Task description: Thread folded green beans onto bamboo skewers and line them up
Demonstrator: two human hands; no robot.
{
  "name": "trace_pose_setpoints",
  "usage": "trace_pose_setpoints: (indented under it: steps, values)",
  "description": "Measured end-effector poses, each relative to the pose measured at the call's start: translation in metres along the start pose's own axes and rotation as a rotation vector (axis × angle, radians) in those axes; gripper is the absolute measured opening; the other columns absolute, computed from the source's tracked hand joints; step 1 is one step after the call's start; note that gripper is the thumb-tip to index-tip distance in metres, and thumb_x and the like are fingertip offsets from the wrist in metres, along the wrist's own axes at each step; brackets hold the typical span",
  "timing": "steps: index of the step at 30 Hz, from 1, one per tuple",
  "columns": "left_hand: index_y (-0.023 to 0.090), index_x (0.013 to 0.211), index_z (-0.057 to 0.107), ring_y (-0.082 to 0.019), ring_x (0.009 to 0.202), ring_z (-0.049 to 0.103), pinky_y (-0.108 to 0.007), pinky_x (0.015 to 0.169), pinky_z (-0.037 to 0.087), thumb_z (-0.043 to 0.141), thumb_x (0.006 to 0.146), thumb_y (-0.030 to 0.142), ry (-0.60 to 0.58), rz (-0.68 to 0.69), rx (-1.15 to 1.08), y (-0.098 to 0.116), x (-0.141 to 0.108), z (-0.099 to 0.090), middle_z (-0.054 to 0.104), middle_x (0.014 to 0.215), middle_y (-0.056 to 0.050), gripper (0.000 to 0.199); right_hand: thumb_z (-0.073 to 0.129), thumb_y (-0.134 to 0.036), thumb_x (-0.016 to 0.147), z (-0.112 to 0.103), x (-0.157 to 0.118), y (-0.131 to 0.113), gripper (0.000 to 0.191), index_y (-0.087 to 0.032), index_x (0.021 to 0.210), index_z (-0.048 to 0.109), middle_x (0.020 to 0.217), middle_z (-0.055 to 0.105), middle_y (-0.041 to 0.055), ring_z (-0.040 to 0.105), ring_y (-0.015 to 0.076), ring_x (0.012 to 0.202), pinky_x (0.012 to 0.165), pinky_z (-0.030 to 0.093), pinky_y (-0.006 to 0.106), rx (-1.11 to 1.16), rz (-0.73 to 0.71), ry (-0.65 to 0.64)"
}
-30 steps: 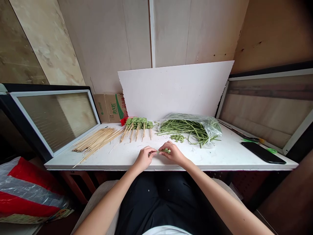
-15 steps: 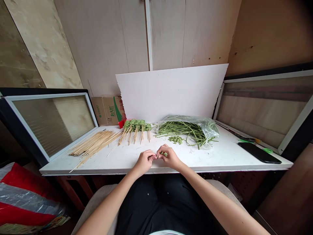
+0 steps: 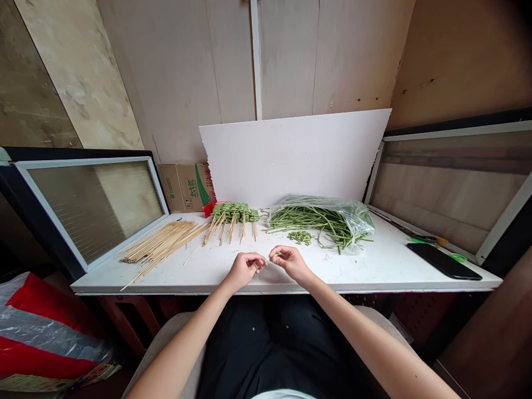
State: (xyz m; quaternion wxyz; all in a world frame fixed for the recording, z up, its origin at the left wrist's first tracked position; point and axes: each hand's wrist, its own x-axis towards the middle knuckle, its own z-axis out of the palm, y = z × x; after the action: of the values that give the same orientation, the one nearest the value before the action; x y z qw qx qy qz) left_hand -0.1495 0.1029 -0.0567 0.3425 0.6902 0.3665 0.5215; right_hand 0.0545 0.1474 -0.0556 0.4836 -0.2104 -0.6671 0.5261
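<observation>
Above the front part of the white table, my left hand is closed in a pinch, with a small bit of green bean at its fingertips. Just to the right, my right hand pinches a green bean piece between thumb and finger. A narrow gap separates the fingertips of the two hands. Beyond my right hand lies a small heap of short bean pieces. Behind that heap, long green beans spill from a clear plastic bag.
Skewers threaded with green pieces lie stacked at the back, sticks towards me. Bare bamboo skewers spread over the left of the white table. A black phone lies at right. Framed panels flank the table; a cardboard box stands behind.
My hands were touching at the fingertips and have now drawn slightly apart. Green bits show at the fingertips of both. The view has shifted a little.
</observation>
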Motion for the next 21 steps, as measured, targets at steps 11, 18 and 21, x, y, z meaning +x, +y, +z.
trace_pose_setpoints:
  steps: [11,18,21]
  values:
    - [0.017,0.093,0.083,-0.02,0.083,0.07,-0.031,0.073,0.055,0.067,0.096,0.037,0.082,0.051,0.316,0.002,-0.002,-0.009,0.078,0.091,-0.011,0.025,0.064,-0.037,0.095,-0.078,0.014,0.009,0.028,-0.019,0.104,0.083,0.109,0.08,0.0148,0.072,0.0304,0.098,0.089,0.054,0.042,-0.707,0.01,0.263]
    - [0.02,0.098,0.083,-0.022,0.092,0.071,-0.029,0.072,0.053,0.067,0.098,0.035,0.015,0.033,0.393,-0.005,-0.007,-0.002,0.077,0.1,-0.01,0.022,0.066,-0.028,0.092,-0.086,0.006,0.023,0.021,-0.02,0.099,0.085,0.107,0.08,0.0126,0.06,0.0355,0.119,0.097,0.047,0.043,-1.113,0.163,0.382]
    - [0.019,0.098,0.082,-0.021,0.091,0.071,-0.029,0.072,0.053,0.066,0.098,0.036,-0.006,0.037,0.395,-0.007,-0.008,-0.002,0.077,0.1,-0.01,0.023,0.065,-0.033,0.093,-0.088,0.005,0.029,0.023,-0.022,0.094,0.085,0.113,0.077,0.013,0.056,0.0383,0.122,0.098,0.044,0.047,-1.183,0.203,0.385]
